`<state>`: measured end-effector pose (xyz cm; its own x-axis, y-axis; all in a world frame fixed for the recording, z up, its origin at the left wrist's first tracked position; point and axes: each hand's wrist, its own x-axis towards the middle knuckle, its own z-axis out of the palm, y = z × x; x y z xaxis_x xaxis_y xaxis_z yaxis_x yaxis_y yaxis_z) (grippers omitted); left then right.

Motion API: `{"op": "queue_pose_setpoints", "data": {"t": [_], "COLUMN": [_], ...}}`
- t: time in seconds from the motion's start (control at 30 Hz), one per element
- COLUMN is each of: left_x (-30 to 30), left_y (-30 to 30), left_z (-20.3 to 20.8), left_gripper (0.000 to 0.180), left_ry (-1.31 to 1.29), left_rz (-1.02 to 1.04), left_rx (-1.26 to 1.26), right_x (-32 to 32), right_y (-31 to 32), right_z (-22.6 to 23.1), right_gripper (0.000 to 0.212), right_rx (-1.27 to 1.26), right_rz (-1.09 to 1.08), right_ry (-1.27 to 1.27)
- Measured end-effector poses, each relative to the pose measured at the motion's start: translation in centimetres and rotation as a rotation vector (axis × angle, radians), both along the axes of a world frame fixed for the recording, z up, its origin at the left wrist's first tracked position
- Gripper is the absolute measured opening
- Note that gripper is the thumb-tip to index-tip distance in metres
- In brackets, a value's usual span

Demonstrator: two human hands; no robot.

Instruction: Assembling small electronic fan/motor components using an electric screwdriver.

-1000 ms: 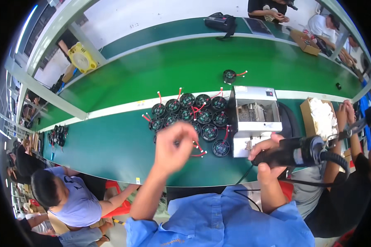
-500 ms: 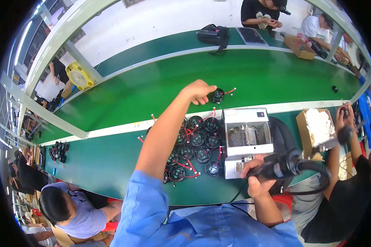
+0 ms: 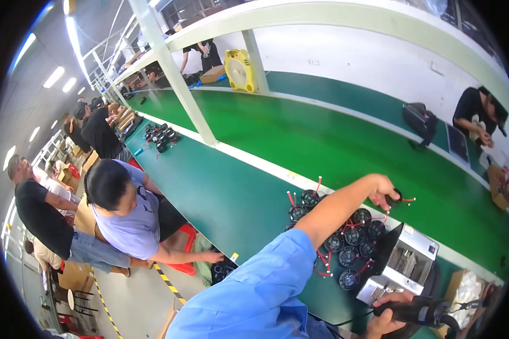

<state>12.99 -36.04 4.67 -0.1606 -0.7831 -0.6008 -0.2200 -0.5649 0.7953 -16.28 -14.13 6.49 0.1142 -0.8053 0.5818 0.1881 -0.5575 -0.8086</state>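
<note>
My left hand [image 3: 382, 191] reaches out over the bright green belt. Its fingers are closed on a small round black part [image 3: 397, 195] with red wires and a white plug trailing from it. Similar round black parts [image 3: 348, 256] with red wires lie grouped on the bench below my left forearm, which hides some of them. At the lower right, my right hand [image 3: 385, 323] is wrapped round a black electric screwdriver [image 3: 415, 311] with a cable. This tool is beside a silver screw feeder box [image 3: 404, 265], whose open top shows loose screws.
A box of white material [image 3: 465, 294] stands right of the feeder. On my left a co-worker in a lilac shirt [image 3: 124, 209] sits at the bench. Black parts [image 3: 161, 135] are piled farther along. A pale post [image 3: 178, 85] and yellow fan [image 3: 240, 70] stand beyond.
The view has swung left, so the bench and parts appear farther right. My left hand still holds the round black part over the belt; my right hand keeps the screwdriver.
</note>
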Motion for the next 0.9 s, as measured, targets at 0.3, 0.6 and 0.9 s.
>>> {"op": "queue_pose_setpoints", "data": {"t": [0.3,0.6,0.9], "left_x": [1.8,-5.2,-9.8], "left_y": [6.6,31.6,37.4], "left_z": [8.0,11.3,-0.3], "left_gripper": [0.027,0.038,0.033], "left_ry": [0.181,0.283,0.288], "left_rz": [0.219,-0.021,0.136], "left_rx": [-0.367,-0.514,-0.228], "right_x": [0.4,0.0,0.8], "right_y": [-0.1,-0.6,2.6], "right_z": [0.3,0.0,3.5], "right_gripper": [0.064,0.063,0.092], "right_rx": [0.016,-0.008,0.012], "right_rz": [0.031,0.131,0.134], "right_ry": [-0.013,-0.065,-0.209]}}
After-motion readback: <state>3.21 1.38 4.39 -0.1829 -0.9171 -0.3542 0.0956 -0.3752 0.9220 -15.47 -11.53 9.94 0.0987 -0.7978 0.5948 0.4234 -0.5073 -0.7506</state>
